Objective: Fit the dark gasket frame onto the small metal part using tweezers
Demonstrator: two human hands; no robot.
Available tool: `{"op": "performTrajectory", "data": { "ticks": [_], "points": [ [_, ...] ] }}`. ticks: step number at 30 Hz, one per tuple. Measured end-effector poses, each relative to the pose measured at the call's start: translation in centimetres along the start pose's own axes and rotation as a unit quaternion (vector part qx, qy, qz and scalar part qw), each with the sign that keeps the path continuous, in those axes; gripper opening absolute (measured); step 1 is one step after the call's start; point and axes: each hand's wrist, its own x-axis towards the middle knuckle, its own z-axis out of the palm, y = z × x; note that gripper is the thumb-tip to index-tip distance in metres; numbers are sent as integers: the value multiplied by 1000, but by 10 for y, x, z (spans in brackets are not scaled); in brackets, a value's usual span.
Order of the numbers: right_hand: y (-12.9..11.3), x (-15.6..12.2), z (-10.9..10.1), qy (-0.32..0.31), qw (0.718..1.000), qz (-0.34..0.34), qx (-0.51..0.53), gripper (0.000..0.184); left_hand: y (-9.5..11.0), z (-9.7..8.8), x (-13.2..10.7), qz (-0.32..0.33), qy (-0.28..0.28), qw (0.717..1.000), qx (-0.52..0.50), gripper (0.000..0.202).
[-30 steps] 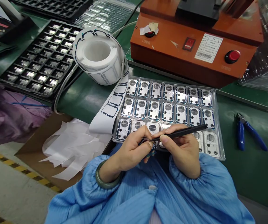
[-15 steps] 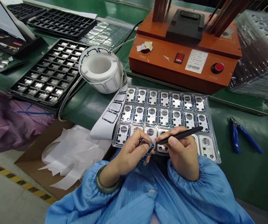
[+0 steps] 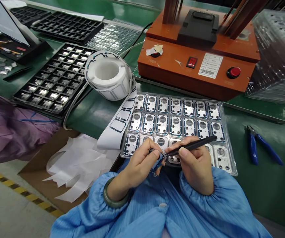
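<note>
The clear plastic blister tray [image 3: 228,155] lay on the green work table [image 3: 263,185], directly in front of the person. It had three rows of seven pockets, and silver metal plates with a round hole [image 3: 175,121] sat in the pockets that could be seen; the hands covered part of the near row, so I could not count all plates there. The left hand [image 3: 142,162] pinched one small blue-edged metal plate [image 3: 158,158] between thumb and fingertips, tilted, just above the near edge of the tray. The right hand [image 3: 197,165] had its fingers pressed together around one pair of black tweezers [image 3: 190,145], whose tip touched that plate. To the left stood one white roll of label tape [image 3: 107,74], its strip hanging down beside the tray. One black compartment tray with shiny small parts [image 3: 50,81] lay farther left. One pair of blue-handled cutting pliers [image 3: 256,145] lay to the right, well apart. One orange press machine [image 3: 197,62] stood behind the tray.
</note>
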Motion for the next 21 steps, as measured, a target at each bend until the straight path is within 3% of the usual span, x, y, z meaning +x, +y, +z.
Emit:
{"op": "performTrajectory", "data": {
  "ticks": [7, 11, 16, 21],
  "points": [
    [-1, -1, -2, -11, 1000, 20, -2, 13, -2, -3, 0, 9, -22, 999, -37, 16],
    [1, 0, 0, 27, 999, 8, -28, 11, -4, -4, -1, 18, -26, 999, 0, 15],
    [3, 1, 2, 52, 997, 1, -53, 10, -6, -2, -1, 90, -18, 994, 56, 17],
    [2, 1, 3, 57, 996, -4, -75, 9, -6, 4, -1, 108, 22, 988, 104, 11]
  ]
}}
